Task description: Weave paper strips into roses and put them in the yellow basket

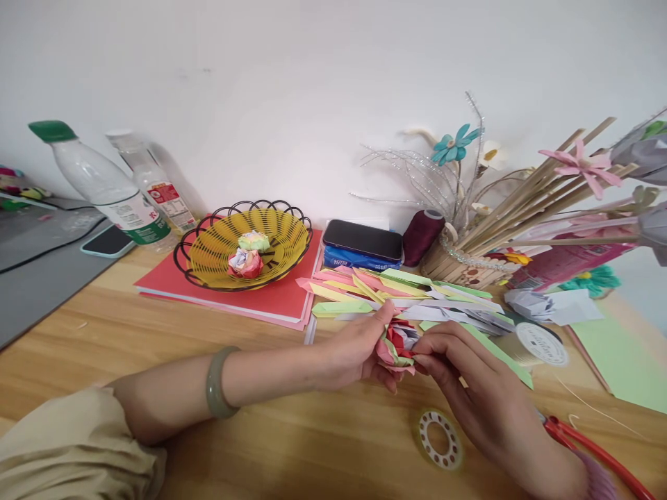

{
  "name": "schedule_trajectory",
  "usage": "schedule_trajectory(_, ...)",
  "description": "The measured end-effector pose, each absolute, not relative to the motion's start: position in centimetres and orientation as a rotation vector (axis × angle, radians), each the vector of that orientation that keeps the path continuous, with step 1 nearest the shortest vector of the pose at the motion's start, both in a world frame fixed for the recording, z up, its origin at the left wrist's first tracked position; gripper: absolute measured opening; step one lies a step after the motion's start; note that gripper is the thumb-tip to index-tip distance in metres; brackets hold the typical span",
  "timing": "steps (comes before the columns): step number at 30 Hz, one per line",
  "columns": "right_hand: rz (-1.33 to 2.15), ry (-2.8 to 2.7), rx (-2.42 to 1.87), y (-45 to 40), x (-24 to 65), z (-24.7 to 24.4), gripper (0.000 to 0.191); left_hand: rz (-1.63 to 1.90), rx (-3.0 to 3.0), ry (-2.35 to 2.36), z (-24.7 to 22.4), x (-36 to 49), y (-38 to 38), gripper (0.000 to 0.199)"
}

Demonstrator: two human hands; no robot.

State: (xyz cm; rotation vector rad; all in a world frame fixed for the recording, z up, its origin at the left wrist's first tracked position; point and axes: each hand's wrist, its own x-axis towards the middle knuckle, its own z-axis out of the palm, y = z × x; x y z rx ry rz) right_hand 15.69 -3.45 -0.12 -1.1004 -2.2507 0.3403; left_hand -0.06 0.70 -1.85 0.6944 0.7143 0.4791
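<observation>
A multicoloured folded paper flower (399,342) is pinched just above the wooden table (156,333) between the closed left hand (359,351) and right hand (469,375), steadied for shaping, folded paper strips (385,288) lying just behind.

Bright, even daylight fills the scene, washing the white wall (292,76) almost flat and leaving only faint, soft shadows on the wooden counter (208,347). The wide lens bends the view at the edges, so the bottles (104,184) lean outward on the left and look slightly blurred. The sticks (542,187) at the far right stretch and soften too.
</observation>
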Motion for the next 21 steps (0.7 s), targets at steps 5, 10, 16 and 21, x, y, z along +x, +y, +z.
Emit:
schedule_trajectory(5,0.369,-2.246,-1.078,-3.40,15.62,-0.18,0.012,0.485,0.689,0.723,-1.75,0.00,0.70,0.061)
schedule_trajectory(10,0.395,-2.236,-1.047,-3.39,15.60,0.18,0.017,0.494,0.692,0.712,-1.94,-0.01,0.76,0.061)
schedule_trajectory(16,0.430,-2.251,-1.067,-3.36,15.76,0.30,0.014,0.506,0.685,0.715,-1.84,-0.14,0.72,0.058)
schedule_trajectory(21,0.407,-2.253,-1.068,-3.36,15.73,0.06,0.011,0.511,0.703,0.753,-1.71,-0.12,0.64,0.058)
